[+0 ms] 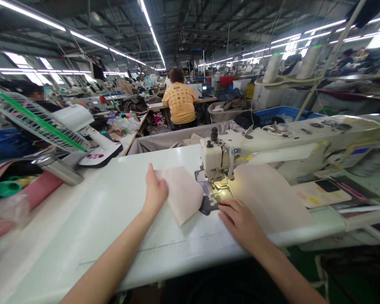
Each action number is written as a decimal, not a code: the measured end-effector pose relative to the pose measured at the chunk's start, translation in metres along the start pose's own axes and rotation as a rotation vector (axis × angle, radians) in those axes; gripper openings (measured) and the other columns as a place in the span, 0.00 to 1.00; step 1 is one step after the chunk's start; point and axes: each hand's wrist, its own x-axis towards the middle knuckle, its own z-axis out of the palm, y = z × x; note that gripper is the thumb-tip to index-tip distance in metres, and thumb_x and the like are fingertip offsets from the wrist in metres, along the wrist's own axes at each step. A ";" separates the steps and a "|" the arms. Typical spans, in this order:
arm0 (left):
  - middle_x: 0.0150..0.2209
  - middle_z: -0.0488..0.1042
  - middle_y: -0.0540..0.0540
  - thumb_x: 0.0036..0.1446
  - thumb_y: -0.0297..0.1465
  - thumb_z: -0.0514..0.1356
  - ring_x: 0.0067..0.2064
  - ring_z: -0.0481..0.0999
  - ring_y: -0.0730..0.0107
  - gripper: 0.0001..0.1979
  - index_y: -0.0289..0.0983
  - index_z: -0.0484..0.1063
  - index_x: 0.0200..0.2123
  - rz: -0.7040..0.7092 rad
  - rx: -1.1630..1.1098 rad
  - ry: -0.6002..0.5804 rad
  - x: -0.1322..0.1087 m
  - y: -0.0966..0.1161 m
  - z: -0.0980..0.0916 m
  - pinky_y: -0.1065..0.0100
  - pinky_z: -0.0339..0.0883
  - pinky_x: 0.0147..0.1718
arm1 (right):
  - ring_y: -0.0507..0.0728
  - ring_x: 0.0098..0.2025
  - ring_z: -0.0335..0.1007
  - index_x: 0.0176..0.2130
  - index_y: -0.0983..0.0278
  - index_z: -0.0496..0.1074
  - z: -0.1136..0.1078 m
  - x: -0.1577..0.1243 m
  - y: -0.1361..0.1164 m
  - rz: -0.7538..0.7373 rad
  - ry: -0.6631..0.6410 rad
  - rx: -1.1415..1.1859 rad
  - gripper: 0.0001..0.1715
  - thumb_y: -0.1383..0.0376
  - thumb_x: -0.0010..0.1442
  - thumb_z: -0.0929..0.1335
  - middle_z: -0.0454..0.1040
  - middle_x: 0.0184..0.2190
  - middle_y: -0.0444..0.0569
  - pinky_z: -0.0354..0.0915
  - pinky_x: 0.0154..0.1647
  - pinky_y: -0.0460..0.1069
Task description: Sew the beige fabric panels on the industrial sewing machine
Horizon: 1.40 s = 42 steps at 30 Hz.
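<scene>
A pale pinkish fabric piece with angled corners lies left of the sewing machine's needle area. My left hand is at its left edge, thumb and fingers closed on the fabric; some fingers are hidden. My right hand rests palm down on the table in front of the machine, fingers stretched out, fingertips at the dark needle plate. Nothing shows in its grasp. Above the plate is the sewing machine head, its small lamp lighting the presser foot.
A larger pale sheet lies under the machine arm. At right sits a phone. A fan and a steel flask stand left. Behind the table is a cloth-lined bin; beyond, a person in yellow sits facing away.
</scene>
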 end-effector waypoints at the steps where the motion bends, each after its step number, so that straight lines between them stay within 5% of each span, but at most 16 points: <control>1: 0.63 0.66 0.33 0.56 0.24 0.51 0.65 0.63 0.46 0.31 0.32 0.60 0.65 0.097 0.088 -0.054 -0.006 -0.004 -0.001 0.44 0.58 0.63 | 0.63 0.48 0.74 0.46 0.63 0.78 -0.001 0.000 0.001 0.005 0.006 0.017 0.13 0.66 0.69 0.64 0.78 0.45 0.56 0.73 0.51 0.62; 5: 0.58 0.72 0.39 0.58 0.22 0.51 0.57 0.71 0.52 0.28 0.40 0.68 0.61 0.523 0.358 -0.506 -0.039 0.003 -0.007 0.50 0.67 0.57 | 0.62 0.47 0.76 0.45 0.61 0.78 -0.007 0.005 -0.004 0.088 0.090 0.087 0.14 0.65 0.70 0.63 0.79 0.43 0.55 0.74 0.51 0.60; 10: 0.47 0.73 0.38 0.57 0.26 0.54 0.46 0.72 0.51 0.28 0.38 0.67 0.62 0.556 0.543 -0.685 -0.065 0.039 -0.015 0.54 0.74 0.41 | 0.62 0.52 0.74 0.50 0.62 0.75 -0.007 0.015 -0.040 0.059 0.076 0.074 0.15 0.67 0.70 0.62 0.78 0.49 0.56 0.72 0.56 0.59; 16: 0.45 0.72 0.38 0.56 0.25 0.54 0.43 0.73 0.51 0.27 0.37 0.69 0.59 0.553 0.597 -0.722 -0.068 0.054 -0.020 0.54 0.73 0.37 | 0.65 0.53 0.74 0.49 0.65 0.75 0.008 0.011 -0.033 0.056 -0.055 -0.069 0.13 0.69 0.66 0.66 0.78 0.50 0.58 0.72 0.56 0.62; 20: 0.45 0.74 0.38 0.57 0.25 0.55 0.47 0.74 0.50 0.16 0.37 0.74 0.48 0.576 0.505 -0.709 -0.060 0.061 -0.009 0.50 0.72 0.45 | 0.62 0.47 0.76 0.43 0.63 0.76 -0.002 0.009 -0.012 0.049 -0.060 -0.034 0.09 0.69 0.67 0.65 0.79 0.44 0.56 0.73 0.52 0.60; 26: 0.70 0.58 0.38 0.71 0.36 0.49 0.71 0.56 0.55 0.24 0.38 0.60 0.67 0.701 0.186 -0.776 -0.053 0.050 0.032 0.49 0.55 0.66 | 0.62 0.50 0.74 0.47 0.63 0.74 -0.005 0.018 -0.004 -0.003 -0.108 0.028 0.11 0.70 0.67 0.65 0.78 0.47 0.56 0.71 0.54 0.59; 42: 0.71 0.55 0.41 0.73 0.40 0.47 0.71 0.55 0.55 0.25 0.39 0.59 0.68 0.692 0.262 -0.797 -0.047 0.041 0.038 0.50 0.51 0.68 | 0.62 0.51 0.73 0.46 0.64 0.74 0.001 0.023 0.004 0.006 -0.086 0.045 0.11 0.71 0.67 0.64 0.77 0.46 0.56 0.71 0.55 0.60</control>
